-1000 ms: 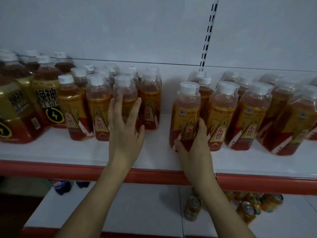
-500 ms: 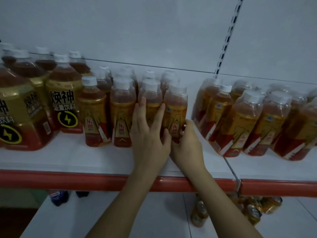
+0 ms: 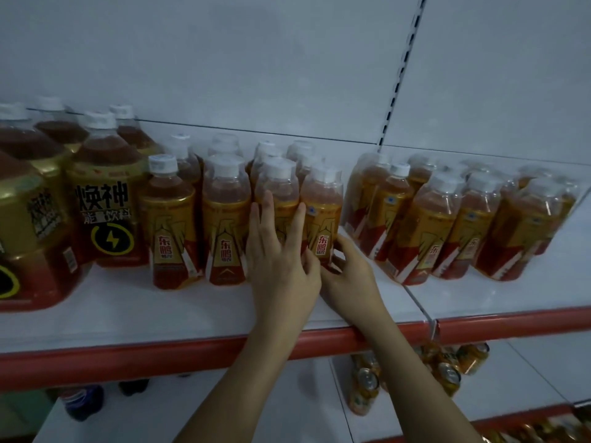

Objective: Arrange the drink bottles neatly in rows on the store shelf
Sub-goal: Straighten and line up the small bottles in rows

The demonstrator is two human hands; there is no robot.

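Note:
Small amber drink bottles with gold and red labels stand in rows on the white shelf (image 3: 128,311). My left hand (image 3: 278,260) lies flat with straight fingers against the front of one bottle (image 3: 276,193) in the left group. Just right of it, my right hand (image 3: 348,270) curls round the base of the end bottle (image 3: 321,212), which stands upright against its neighbour. A second group of the same bottles (image 3: 447,219) stands to the right, past a gap on the shelf.
Large gold-labelled bottles (image 3: 105,199) fill the shelf's left end. A red front rail (image 3: 160,359) edges the shelf. On the lower shelf lie orange cans (image 3: 447,369) and dark cola bottles (image 3: 80,401). A slotted upright (image 3: 399,75) runs up the white back panel.
My right hand has carried a bottle leftward from the right group and set it at the end of the left group's front row. My left hand stayed flat on its bottle.

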